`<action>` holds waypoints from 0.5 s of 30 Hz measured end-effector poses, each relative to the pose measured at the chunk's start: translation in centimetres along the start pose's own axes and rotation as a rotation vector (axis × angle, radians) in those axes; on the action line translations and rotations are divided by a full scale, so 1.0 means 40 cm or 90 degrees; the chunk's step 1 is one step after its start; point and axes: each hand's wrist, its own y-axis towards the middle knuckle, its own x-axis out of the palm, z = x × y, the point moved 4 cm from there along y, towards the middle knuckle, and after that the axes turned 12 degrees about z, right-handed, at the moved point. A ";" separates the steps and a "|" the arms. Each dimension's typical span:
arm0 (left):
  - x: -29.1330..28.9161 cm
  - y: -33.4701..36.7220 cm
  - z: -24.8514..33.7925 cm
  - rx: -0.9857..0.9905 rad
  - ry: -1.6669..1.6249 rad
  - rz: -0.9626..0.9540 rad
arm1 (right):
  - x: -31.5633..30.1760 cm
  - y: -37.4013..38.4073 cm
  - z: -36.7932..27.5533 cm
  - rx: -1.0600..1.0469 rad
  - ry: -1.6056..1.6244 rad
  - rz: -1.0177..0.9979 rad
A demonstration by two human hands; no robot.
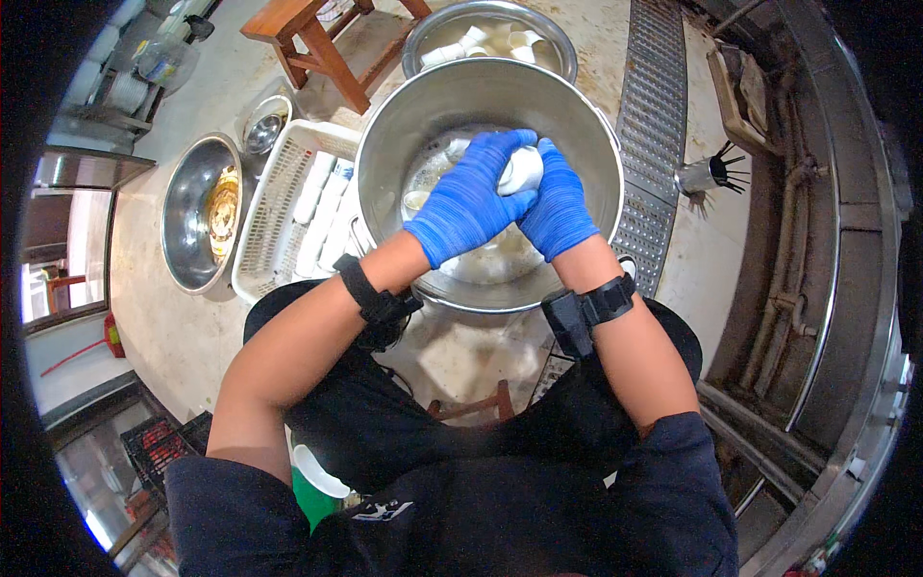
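My left hand (468, 204) and my right hand (560, 204), both in blue gloves, are closed around a small white cup (522, 171). They hold it between them, over the middle of a large steel pot (396, 120). Cloudy, foamy water (495, 262) lies in the pot, with a few white pieces of crockery showing beside my left hand. My fingers cover much of the cup, so its full shape is hidden.
Behind the pot stands a steel basin (415, 46) of water and white cups. At left are a white plastic basket (261, 226) with rows of stacked white cups and a steel bowl (183, 226). A wooden stool (317, 43) stands at far left; a metal drain grate (654, 115) runs along the right.
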 end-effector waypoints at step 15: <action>-0.117 0.042 -0.075 -0.405 -0.125 -0.019 | 0.092 -0.099 -0.014 0.017 -0.044 -0.173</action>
